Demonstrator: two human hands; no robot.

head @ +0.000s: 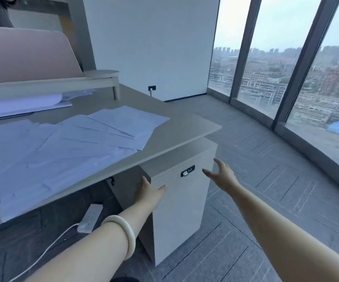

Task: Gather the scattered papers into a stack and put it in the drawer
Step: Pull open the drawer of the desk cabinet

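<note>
Papers [95, 137] lie loose on the desk [184, 127], fanned out and overlapping. They cover most of the left and middle of the top. The rightmost sheets stop short of the desk's right end, and the nearest ones reach the front edge. No stack yet.

Cabinet [180, 210] stands under the right end of the desk with its front closed. Lock [188, 170] sits near the top of the front. I can't make out where the drawer splits are.

Left hand [149, 191] is at the cabinet's upper left front edge. The thumb is toward the side face and the fingers lie flat over the front. It looks like contact, but I can't confirm. The fingers are straight, not curled round anything. There is a pale bangle [123, 231] on that forearm.

Right hand [222, 176] is in the air in front of the cabinet's upper right, near the lock but apart from it. The fingers are spread and it holds nothing.

At the back of the desk there is a low shelf [62, 83] with a pink panel [26, 55] on it. A white roll [22, 103] lies under the shelf.

A power strip [90, 217] lies on the floor [266, 200] under the desk. Its white cable [48, 249] runs toward the camera. There is a socket [151, 87] low on the far wall. Tall windows [270, 68] fill the right side.
</note>
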